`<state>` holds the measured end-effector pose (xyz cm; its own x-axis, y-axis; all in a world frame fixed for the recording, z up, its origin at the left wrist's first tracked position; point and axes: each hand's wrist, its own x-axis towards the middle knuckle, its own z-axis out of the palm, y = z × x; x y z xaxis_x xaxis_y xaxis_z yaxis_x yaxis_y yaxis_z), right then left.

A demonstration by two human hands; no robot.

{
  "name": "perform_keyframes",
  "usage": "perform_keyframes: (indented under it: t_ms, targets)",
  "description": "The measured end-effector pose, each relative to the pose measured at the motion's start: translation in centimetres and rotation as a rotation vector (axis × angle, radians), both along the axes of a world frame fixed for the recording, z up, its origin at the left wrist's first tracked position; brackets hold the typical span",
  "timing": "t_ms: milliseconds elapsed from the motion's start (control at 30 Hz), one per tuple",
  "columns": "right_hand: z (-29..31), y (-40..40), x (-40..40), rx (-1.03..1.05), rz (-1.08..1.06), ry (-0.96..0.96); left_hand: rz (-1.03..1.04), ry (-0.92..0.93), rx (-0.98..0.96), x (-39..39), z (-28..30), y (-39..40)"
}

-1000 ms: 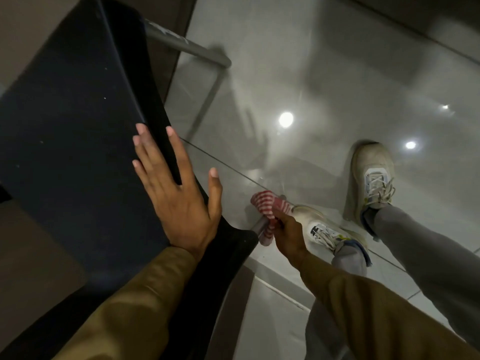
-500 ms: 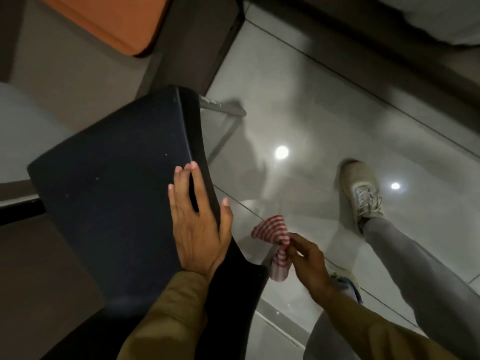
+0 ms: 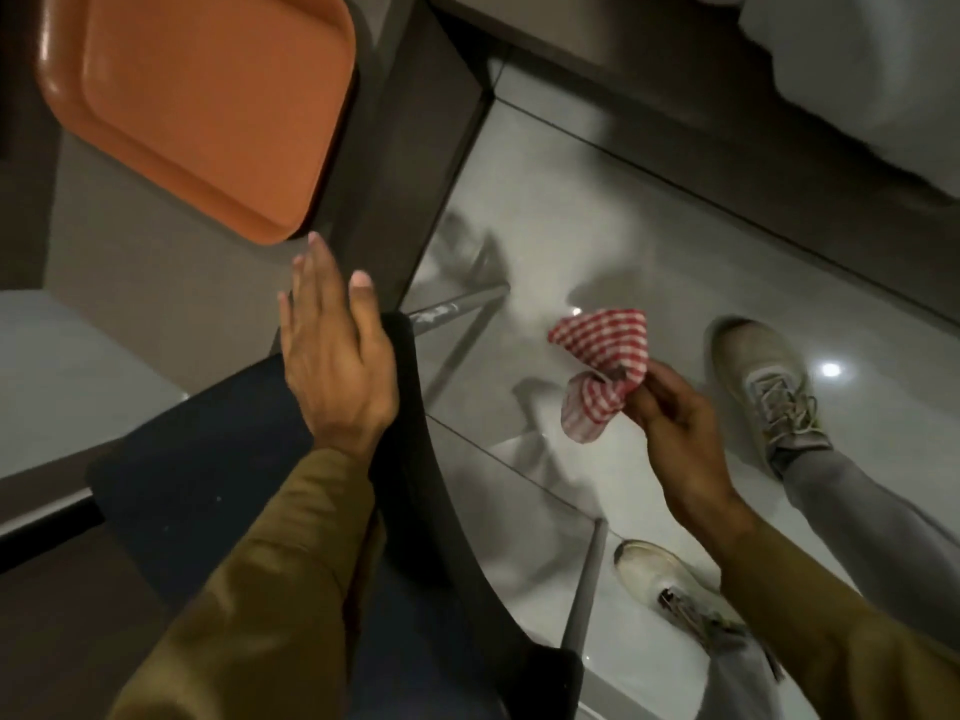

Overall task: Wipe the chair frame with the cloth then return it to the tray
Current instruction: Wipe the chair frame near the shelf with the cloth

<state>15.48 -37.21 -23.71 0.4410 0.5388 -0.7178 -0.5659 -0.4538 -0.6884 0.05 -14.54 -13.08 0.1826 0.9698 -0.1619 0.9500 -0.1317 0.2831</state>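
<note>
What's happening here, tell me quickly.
A person is cleaning a chair. The right hand pinches a red-and-white checked cloth in the air above the tiled floor, off the metal chair frame. The left hand lies open by the dark chair seat's far corner. The orange tray on the table holds nothing.

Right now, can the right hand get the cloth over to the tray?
Probably yes. The right hand holds the cloth above the floor, the orange tray lies bare on the table, but the left hand and chair sit between.
</note>
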Motion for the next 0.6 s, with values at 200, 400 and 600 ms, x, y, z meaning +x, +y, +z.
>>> perform_keyframes:
  t_ms: [200, 400, 600]
  targets:
    - [1.8, 8.3, -0.9, 0.053, 0.002, -0.088, -0.048, 0.041, 0.019, -0.2, -0.1, 0.0]
    - [5.8, 15.0, -8.4, 0.323, 0.225, -0.122, -0.048, 0.034, -0.009, 0.2, 0.2, 0.2]
    - [4.2, 14.9, -9.5, 0.296, 0.257, -0.297, -0.053, 0.065, -0.024, 0.1, 0.0, 0.1]
